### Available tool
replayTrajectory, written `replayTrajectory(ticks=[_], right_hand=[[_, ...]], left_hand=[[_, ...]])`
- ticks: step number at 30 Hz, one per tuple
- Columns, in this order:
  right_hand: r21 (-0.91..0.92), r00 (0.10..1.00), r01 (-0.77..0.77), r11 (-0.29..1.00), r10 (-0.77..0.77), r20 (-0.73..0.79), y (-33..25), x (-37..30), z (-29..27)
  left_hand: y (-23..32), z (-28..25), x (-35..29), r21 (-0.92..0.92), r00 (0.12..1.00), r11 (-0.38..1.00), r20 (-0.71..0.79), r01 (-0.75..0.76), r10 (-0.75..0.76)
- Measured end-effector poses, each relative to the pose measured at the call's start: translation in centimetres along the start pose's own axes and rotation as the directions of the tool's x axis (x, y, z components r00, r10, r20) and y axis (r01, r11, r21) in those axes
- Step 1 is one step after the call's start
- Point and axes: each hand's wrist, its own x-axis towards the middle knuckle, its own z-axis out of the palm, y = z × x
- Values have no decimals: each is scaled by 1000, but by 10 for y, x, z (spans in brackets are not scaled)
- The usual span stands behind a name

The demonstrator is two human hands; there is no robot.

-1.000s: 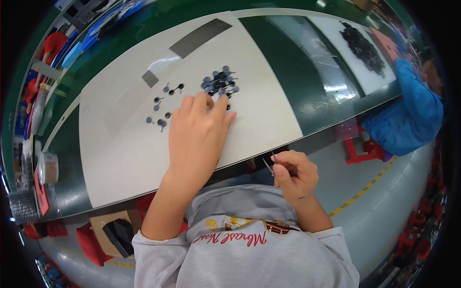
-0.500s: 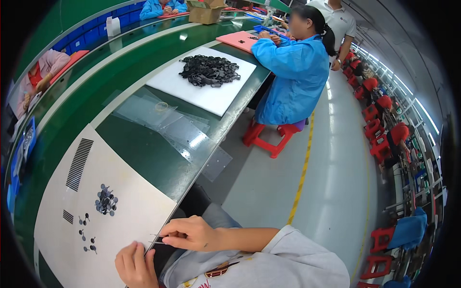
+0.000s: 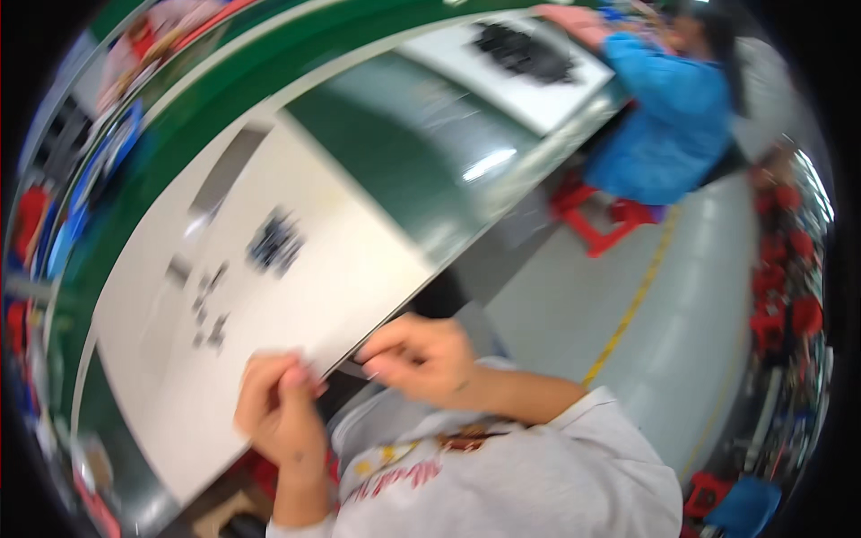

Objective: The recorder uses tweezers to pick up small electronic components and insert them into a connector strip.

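Note:
My left hand is at the near edge of a white sheet, its fingers curled and thumb pressed against them; whatever it pinches is too blurred to make out. To its right, my right hand is closed on thin metal tweezers, smeared by motion and pointing toward the left hand. On the sheet lie a heap of small dark round pieces with short stems and several loose ones. Beyond them are a long block of dark strips and a short one.
Clear plastic sheets lie on the green bench beyond the white sheet. Farther off, a white foam board carries a heap of black parts. A co-worker in blue sits on a red stool beside the bench.
The view has swung, so the bench sits differently in the picture. My left hand has lifted from the sheet and turned, its fingers now curled together. The right still grips the tweezers.

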Motion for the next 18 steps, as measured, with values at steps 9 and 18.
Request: replayTrajectory(ticks=[9, 18], right_hand=[[52, 995, -12, 999, 7, 102, -7, 0, 2], [47, 993, 38, 998, -43, 106, -6, -1, 10]], left_hand=[[10, -4, -4, -413, 978, 892, 166, 184, -126], [3, -12, -4, -326, 983, 945, 177, 3, 58]])
